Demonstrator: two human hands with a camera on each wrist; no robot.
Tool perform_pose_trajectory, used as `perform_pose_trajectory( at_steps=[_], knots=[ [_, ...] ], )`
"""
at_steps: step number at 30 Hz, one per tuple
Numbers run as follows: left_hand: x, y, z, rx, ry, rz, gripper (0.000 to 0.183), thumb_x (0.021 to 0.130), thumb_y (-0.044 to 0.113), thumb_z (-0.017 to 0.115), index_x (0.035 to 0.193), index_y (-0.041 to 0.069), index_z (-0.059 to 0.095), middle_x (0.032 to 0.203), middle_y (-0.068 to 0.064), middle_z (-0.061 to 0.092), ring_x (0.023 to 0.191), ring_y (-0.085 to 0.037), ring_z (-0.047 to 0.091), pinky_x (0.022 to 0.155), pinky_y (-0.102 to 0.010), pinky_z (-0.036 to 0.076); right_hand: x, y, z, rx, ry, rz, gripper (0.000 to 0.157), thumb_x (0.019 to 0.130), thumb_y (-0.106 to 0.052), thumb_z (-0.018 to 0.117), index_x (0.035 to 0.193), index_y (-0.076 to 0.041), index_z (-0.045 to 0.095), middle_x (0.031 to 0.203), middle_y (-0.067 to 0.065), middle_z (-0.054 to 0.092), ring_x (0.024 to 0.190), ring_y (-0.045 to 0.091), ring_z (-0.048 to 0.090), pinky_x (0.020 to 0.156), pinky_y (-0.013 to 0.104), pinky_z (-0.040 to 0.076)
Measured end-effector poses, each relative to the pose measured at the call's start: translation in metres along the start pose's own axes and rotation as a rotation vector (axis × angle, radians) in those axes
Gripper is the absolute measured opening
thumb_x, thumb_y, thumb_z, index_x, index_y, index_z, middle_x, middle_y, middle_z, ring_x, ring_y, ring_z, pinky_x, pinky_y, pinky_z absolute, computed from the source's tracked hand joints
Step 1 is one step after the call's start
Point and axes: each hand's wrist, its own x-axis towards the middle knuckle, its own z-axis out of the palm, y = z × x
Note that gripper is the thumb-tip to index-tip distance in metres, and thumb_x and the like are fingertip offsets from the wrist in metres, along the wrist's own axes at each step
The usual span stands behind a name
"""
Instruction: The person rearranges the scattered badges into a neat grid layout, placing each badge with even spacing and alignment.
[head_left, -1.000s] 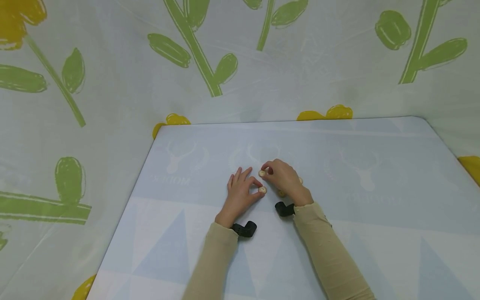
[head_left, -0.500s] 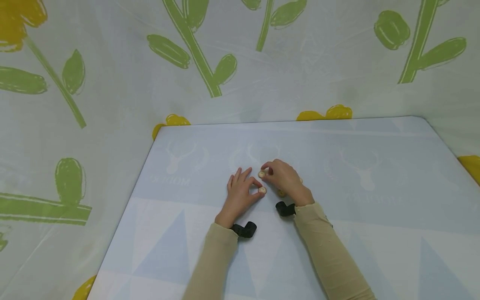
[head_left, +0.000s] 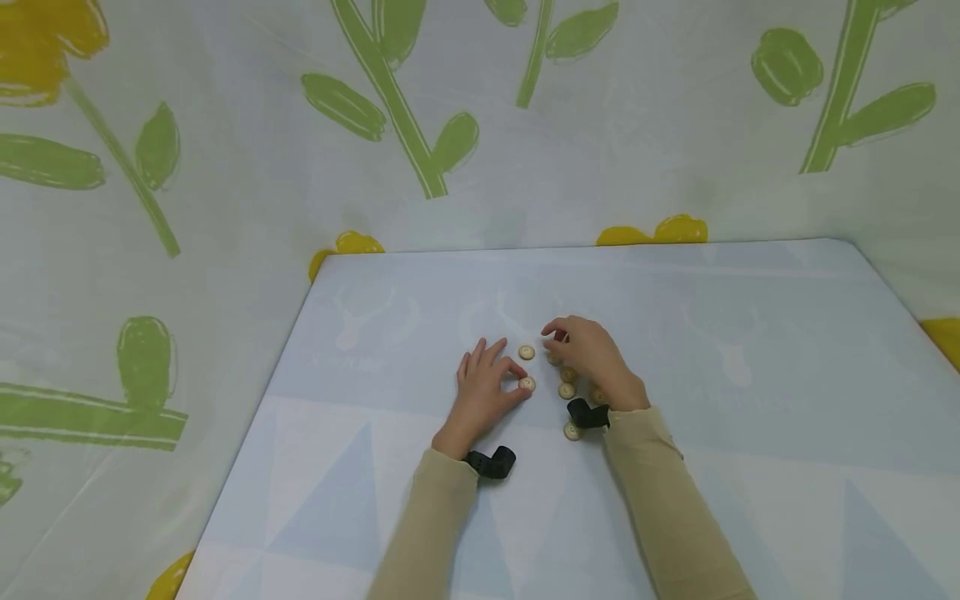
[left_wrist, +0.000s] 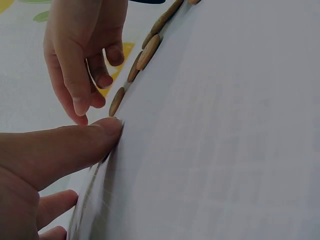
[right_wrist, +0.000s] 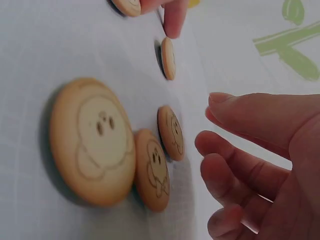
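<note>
My left hand (head_left: 483,400) pinches the rim of a round cookie (head_left: 527,384) between thumb and forefinger on the table, its other fingers spread. In the right wrist view this cookie (right_wrist: 128,5) shows at the top by the left fingertips. Just beyond it another cookie (head_left: 527,352) lies alone. My right hand (head_left: 592,354) hovers to its right, fingers loosely bent and nothing between them. Under and beside that hand lie several more cookies, one (head_left: 554,358) right below the fingertips. In the right wrist view a pale cookie (right_wrist: 102,127) carries an animal figure drawn on its face.
A pale blue and white patterned cloth covers the table (head_left: 315,483). Another cookie (head_left: 573,431) lies by the black wrist camera (head_left: 587,413) on the right arm. Behind the table hangs a white sheet (head_left: 247,150) printed with green stems and yellow flowers.
My right hand has let go of the cookie beyond the left hand and moved right, toward the other cookies. The left hand stays on its cookie.
</note>
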Motion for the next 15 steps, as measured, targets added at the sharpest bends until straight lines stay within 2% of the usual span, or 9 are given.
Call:
perform_pose_trajectory(
  at_steps=[8,15],
  knots=[
    [-0.0007,0.0001,0.0,-0.01,0.006,0.008,0.021,0.076,0.041,0.067,0.088,0.025,0.06,0.142,-0.005,0.031,0.134,-0.029,0.01,0.103,-0.05,0.005,-0.0005,0.0089,-0.0039,0.025,-0.054,0.0,0.022,0.084,-0.024,0.061,0.104,-0.014,0.063,0.089,0.003,0.06,0.079,0.02,0.052,0.073,0.036,0.042],
    [-0.0013,0.0012,-0.0018,-0.023,0.008,0.008,0.02,0.077,0.038,0.067,0.089,0.023,0.061,0.141,-0.006,0.032,0.133,-0.03,0.011,0.103,-0.05,0.006,-0.0049,0.0086,-0.0091,0.038,-0.147,-0.034,0.029,0.083,-0.02,0.063,0.11,-0.011,0.061,0.094,0.006,0.057,0.083,0.022,0.05,0.076,0.038,0.041]
  ],
)
